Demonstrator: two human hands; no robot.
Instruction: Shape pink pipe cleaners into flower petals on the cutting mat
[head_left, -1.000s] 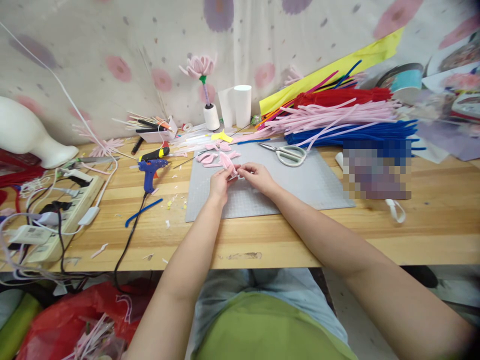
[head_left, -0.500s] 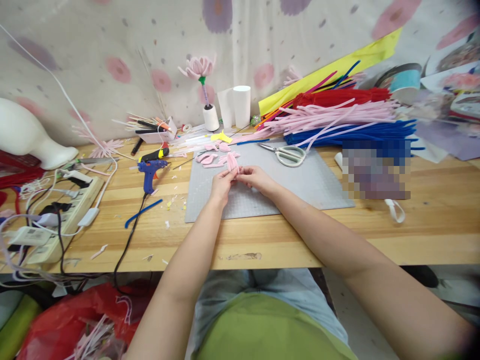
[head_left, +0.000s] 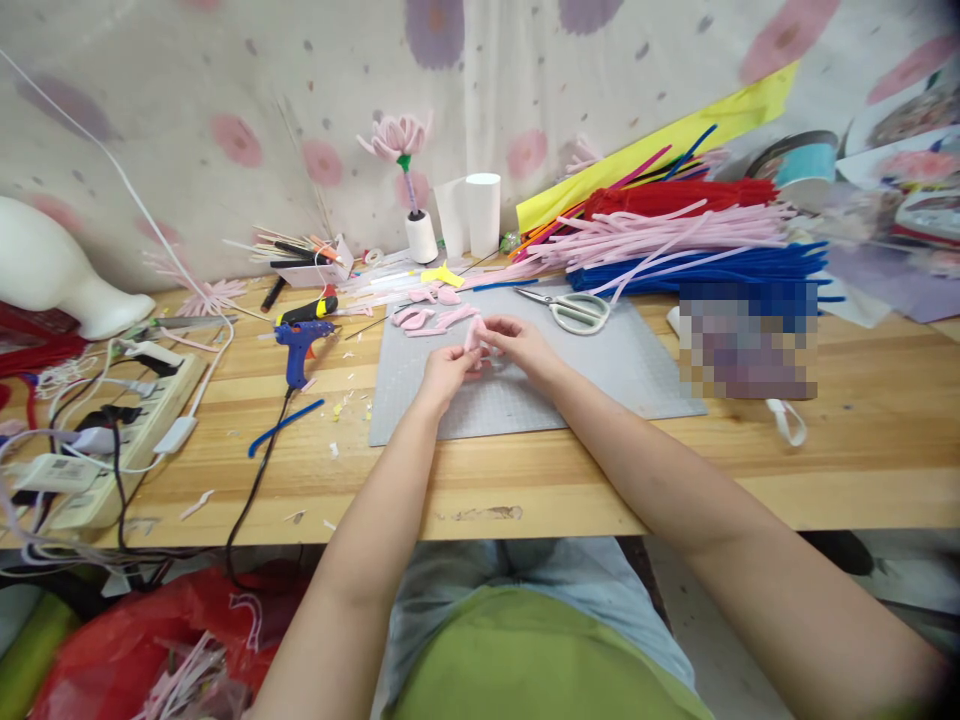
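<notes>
Piece of pink fuzzy stem [head_left: 474, 336] points forward above the grey mat [head_left: 600, 375], long axis leaning slightly right; left hand [head_left: 447, 374] pinches its lower end, right hand [head_left: 519, 346] touches its tip (how closed those fingers are, I cannot tell).

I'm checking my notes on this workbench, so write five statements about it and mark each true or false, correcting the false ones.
1. The left hand holds a pink piece. True.
2. The scissors are in the right hand. False: the scissors lie on the mat; the right hand is at the pink piece.
3. The glue gun lies left of the mat. True.
4. The standing flower has blue petals. False: the flower's petals are pink.
5. The red bundle lies farther back than the blue bundle. True.
</notes>
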